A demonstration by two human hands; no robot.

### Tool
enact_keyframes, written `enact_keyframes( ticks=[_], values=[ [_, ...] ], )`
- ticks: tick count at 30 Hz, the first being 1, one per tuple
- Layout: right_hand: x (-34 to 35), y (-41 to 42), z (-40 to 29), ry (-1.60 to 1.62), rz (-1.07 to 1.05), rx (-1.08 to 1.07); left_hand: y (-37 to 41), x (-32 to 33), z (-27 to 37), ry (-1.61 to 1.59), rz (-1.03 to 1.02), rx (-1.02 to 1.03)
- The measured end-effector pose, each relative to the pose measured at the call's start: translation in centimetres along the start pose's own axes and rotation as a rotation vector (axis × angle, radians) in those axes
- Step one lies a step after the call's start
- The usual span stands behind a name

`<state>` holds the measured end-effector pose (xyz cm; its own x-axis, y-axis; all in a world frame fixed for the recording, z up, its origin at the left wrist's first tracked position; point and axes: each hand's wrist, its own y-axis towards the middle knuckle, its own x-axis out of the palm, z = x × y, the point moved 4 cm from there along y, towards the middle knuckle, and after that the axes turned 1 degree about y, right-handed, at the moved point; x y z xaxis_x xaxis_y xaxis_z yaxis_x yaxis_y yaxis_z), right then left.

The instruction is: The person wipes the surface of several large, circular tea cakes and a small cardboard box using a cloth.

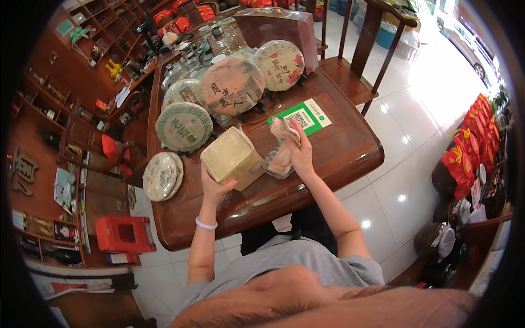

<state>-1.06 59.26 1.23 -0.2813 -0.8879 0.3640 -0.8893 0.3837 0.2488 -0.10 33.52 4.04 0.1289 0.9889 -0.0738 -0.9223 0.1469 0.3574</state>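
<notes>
My left hand grips the lower left side of a wrapped pale-yellow box, tilted above the near part of a dark wooden table. Its wrapping looks clear and shiny. My right hand holds a pink cloth with a grey checked edge, to the right of the box. Behind the cloth lies a green and white card with a printed code. Wrapped round tea cakes stand beyond the box, among them a green-rimmed one, a pink one and a white one.
More wrapped round cakes lie at the table's left edge. Glass teaware and a large dark red box occupy the far end. A wooden chair stands at the far right, and a red plastic stool on the floor at left.
</notes>
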Motion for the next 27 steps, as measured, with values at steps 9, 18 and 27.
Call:
enact_keyframes(
  ticks=[9, 18, 27],
  values=[
    [-1.6, 1.4, 0.3, -0.158, -0.059, -0.033, 2.5, 0.4, -1.1, -0.368, -0.014, -0.126],
    [0.5, 5.4, -2.1, -0.2, -0.198, -0.085, 5.3, 2.3, -2.7, -0.281, -0.084, -0.101],
    [3.8, 7.1, -0.2, -0.22, -0.664, 0.101, 4.3, 2.5, -3.0, -0.208, -0.165, -0.161]
  ],
)
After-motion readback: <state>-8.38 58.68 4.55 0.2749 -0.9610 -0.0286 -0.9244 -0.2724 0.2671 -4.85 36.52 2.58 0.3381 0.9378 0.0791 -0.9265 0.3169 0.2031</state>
